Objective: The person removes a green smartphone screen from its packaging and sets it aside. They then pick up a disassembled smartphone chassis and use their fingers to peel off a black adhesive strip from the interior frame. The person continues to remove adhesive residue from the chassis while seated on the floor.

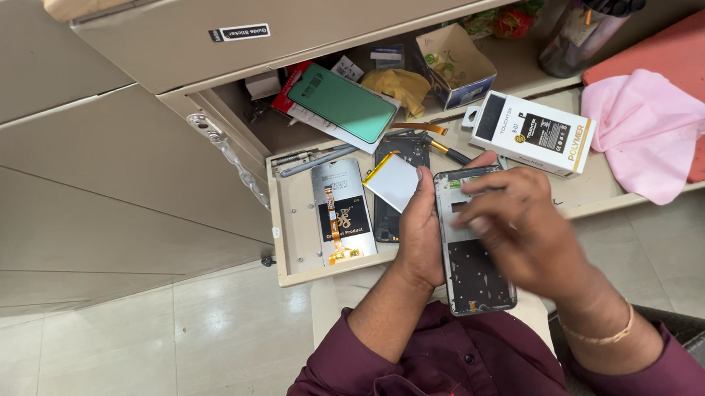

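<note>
Both hands worked over one opened phone frame (474, 256), held above the lap just in front of the pull-out tray (290, 225). Left hand (420, 235) gripped the frame along its left edge, thumb up; one silver battery pack (393, 181) with a yellow edge strip stood against the same hand's fingertips, just above the frame. Right hand (523, 225) lay across the upper half of the frame, fingers curled and blurred; whether it pinched anything could not be told.

Count on the tray: one display panel (343, 210) lying face down with an orange flex cable, one dark phone body (396, 192) partly hidden behind the battery pack and left hand, one metal tweezers (316, 160) near the back edge.

Count in the open drawer (227, 108) behind: one green-faced screen part (342, 102) on its card, one yellow cloth (399, 87), one small open carton (454, 66).

To the right: one white battery box (534, 134) just beyond the right hand, one pink cloth (646, 130) on a red mat (683, 60), one pen holder (581, 29) with several pens.
</note>
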